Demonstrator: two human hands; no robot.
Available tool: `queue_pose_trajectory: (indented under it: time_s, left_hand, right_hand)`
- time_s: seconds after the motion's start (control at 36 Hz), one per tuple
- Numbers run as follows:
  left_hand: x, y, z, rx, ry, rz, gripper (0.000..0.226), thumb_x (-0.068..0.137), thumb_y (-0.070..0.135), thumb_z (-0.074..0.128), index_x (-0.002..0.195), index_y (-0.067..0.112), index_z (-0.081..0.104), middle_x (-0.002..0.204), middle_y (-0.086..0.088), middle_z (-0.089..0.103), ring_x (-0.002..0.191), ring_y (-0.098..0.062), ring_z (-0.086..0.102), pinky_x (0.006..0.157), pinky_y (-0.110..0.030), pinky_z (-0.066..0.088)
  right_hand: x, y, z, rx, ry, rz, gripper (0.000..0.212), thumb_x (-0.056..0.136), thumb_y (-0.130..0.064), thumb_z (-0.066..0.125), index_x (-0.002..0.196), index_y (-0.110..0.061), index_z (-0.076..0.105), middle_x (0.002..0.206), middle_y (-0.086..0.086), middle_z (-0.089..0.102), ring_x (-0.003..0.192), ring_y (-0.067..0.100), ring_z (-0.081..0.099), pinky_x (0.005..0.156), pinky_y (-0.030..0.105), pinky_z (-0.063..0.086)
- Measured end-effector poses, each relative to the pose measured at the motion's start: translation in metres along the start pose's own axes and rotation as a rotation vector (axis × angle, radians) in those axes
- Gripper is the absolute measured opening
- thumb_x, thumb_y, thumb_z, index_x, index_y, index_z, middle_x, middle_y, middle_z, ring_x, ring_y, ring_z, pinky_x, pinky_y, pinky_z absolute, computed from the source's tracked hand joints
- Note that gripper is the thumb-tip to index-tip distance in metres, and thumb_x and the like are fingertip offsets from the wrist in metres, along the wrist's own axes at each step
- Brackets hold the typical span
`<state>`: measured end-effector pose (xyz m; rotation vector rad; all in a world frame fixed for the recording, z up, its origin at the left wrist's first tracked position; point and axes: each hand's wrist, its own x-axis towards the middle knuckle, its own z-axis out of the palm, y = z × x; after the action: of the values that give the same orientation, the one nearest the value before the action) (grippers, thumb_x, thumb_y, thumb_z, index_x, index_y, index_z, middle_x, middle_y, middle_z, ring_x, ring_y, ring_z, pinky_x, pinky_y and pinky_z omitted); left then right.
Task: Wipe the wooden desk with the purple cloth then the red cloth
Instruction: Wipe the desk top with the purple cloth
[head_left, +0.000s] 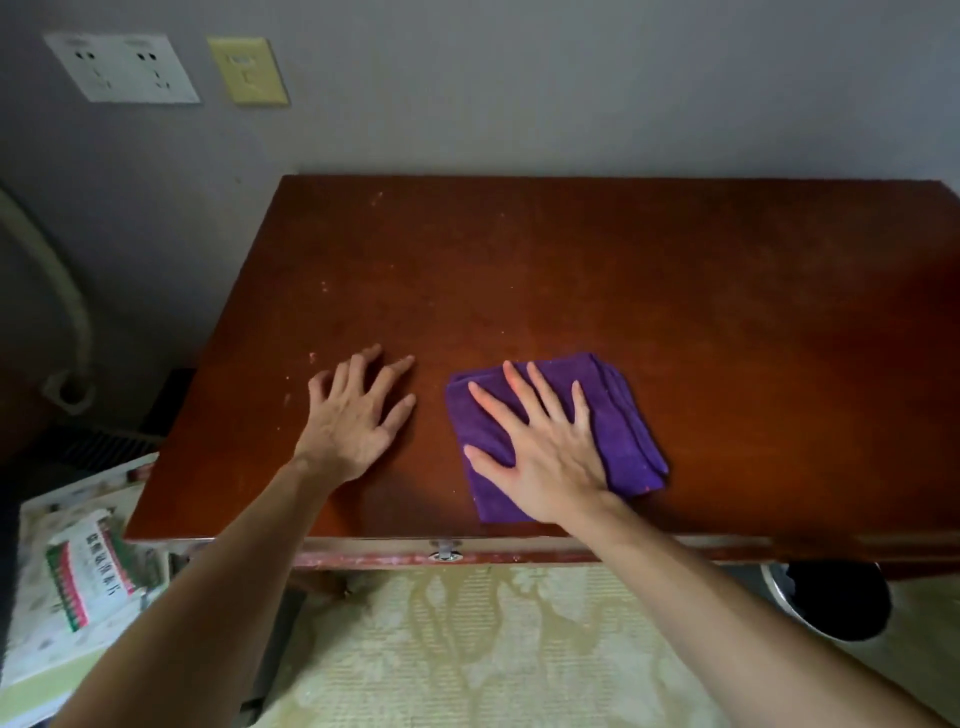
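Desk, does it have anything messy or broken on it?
Yes. The desk has pale specks and scuffs, mostly left of the purple cloth, near the left hand. Its front edge looks chipped. Nothing spilled.

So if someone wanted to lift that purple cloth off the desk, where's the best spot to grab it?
Probably the right-hand edge of the purple cloth, coming from the right. It lies folded flat on the wooden desk, and the right hand presses open-palmed over its left and middle, leaving the stacked fold layers on the right exposed. Pinching those layers together should lift it as one bundle. The left hand rests on bare wood.
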<state>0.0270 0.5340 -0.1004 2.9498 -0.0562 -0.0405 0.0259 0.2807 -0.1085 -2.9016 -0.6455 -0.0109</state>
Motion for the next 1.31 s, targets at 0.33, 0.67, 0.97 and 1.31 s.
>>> queue_pose_trajectory:
  time_s: [0.33,0.67,0.97,1.31]
  left_hand:
    - [-0.002,-0.003,0.002,0.056,0.015,-0.004,0.054,0.101,0.059,0.019,0.152,0.042,0.026,0.157,-0.002,0.03,0.145,-0.019,0.027,0.112,-0.044,0.02]
    - [0.002,-0.004,0.003,0.013,0.009,-0.031,0.052,0.102,0.059,0.018,0.152,0.045,0.025,0.158,0.003,0.028,0.145,-0.013,0.026,0.113,-0.037,0.016]
    - [0.002,-0.005,0.004,-0.009,0.035,-0.03,0.051,0.103,0.053,0.018,0.151,0.043,0.029,0.157,0.001,0.029,0.147,-0.014,0.022,0.113,-0.039,0.017]
    - [0.0,-0.005,0.004,-0.042,0.041,-0.003,0.048,0.104,0.041,0.019,0.149,0.037,0.035,0.153,-0.002,0.036,0.143,-0.017,0.031,0.109,-0.041,0.024]
  right_hand:
    - [0.266,0.038,-0.005,0.026,-0.038,0.119,0.074,0.092,-0.081,0.026,0.159,-0.049,0.014,0.172,-0.002,0.006,0.158,0.022,-0.001,0.122,0.062,-0.002]
    - [0.402,0.094,-0.015,0.042,-0.07,0.11,0.076,0.092,-0.081,0.028,0.159,-0.046,0.018,0.171,0.001,0.014,0.157,0.026,0.008,0.123,0.064,0.0]
    - [0.345,0.081,-0.012,0.003,-0.114,-0.004,0.064,0.101,-0.068,0.025,0.16,-0.047,0.01,0.172,-0.002,0.0,0.158,0.022,-0.003,0.124,0.06,-0.004]
    - [0.007,-0.033,0.004,-0.002,-0.053,-0.113,0.068,0.097,-0.066,0.03,0.16,-0.043,0.018,0.172,-0.003,0.007,0.159,0.023,0.005,0.122,0.063,0.011]
